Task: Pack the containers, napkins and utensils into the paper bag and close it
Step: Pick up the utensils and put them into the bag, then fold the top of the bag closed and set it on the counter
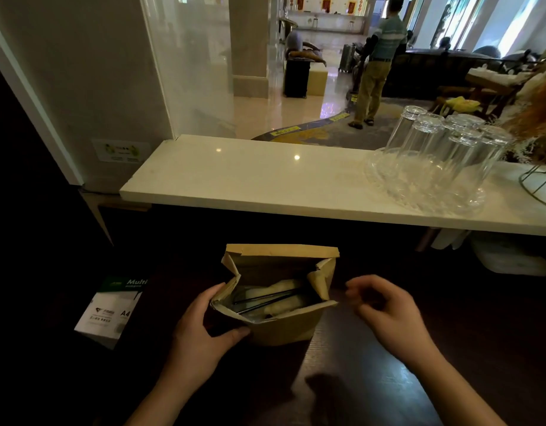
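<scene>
Left hand (201,321) grips bag (284,327); right hand (385,309) curled.

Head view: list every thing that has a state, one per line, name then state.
paper bag: upright, top open, flap unfolded
black utensils: inside the bag, lying slanted
napkins: inside the bag
left hand: gripping the bag's left side
right hand: empty, beside the bag, apart from it
glasses: upside down on the glass tray

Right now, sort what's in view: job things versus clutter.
Job: bag, open; black utensils and napkins inside; left hand holding bag; right hand beside it, empty.

Clutter: A4 paper pack; glasses on glass tray; counter.
</scene>
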Demonstrator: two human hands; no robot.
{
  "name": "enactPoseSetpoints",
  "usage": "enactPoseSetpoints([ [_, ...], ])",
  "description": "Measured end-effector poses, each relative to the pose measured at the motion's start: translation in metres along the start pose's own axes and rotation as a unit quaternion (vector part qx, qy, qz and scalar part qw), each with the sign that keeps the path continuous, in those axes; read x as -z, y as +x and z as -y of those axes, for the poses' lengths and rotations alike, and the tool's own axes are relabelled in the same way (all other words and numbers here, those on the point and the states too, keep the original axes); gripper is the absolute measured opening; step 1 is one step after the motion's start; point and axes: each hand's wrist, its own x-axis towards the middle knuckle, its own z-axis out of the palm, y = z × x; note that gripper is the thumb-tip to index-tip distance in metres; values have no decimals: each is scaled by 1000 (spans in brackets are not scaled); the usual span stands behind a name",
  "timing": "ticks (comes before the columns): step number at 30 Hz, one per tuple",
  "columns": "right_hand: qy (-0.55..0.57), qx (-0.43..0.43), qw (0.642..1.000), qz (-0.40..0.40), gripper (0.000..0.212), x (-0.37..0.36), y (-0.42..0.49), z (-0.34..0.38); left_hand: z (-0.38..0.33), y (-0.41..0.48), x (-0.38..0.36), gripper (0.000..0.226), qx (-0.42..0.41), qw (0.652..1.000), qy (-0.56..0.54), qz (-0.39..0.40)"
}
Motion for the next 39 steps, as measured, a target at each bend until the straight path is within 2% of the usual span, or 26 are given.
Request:
enactPoseSetpoints([
  [2, -7, -48, 998, 50, 51, -8, -7, -13, -1, 1, -2, 69, -2, 1000, -6, -16],
  [4, -32, -60, 994, 87, 55, -17, -11, -23, -2, 3, -4, 63, -1, 1000, -15, -27],
  [9, -58, -51, 995, 58, 60, -37, -10, -36, -5, 11, -7, 57, -1, 999, -4, -47],
  [13, -62, -31, 997, 35, 51, -46, -3, -37, -3, 15, -8, 53, -5, 999, -2, -54],
  [18, -43, -16, 999, -3, 28, -56, 7, -36, -1, 21, -11, 44, 6, 997, -11, -77],
  [24, -5, -26, 1000, -5, 15, -65, 18, -41, 3, 38, -16, 26, 46, 992, -40, -110],
  [26, 8, -37, 999, -4, 14, -66, 22, -42, 2, 44, -17, 33, 50, 991, -53, -114],
  [28, 10, -39, 999, -9, 14, -66, 25, -41, 1, 52, -16, 49, 61, 989, -79, -108],
  [32, 0, -37, 999, -11, 21, -64, 30, -40, -3, 71, -11, 82, 72, 986, -144, -33],
  [35, 11, -48, 998, -24, 16, -62, 33, -42, -6, 83, -10, 87, 74, 984, -161, 11],
  [39, 75, -76, 994, -37, 52, -59, 38, -46, -5, 89, -12, 72, 59, 990, -127, 3],
])
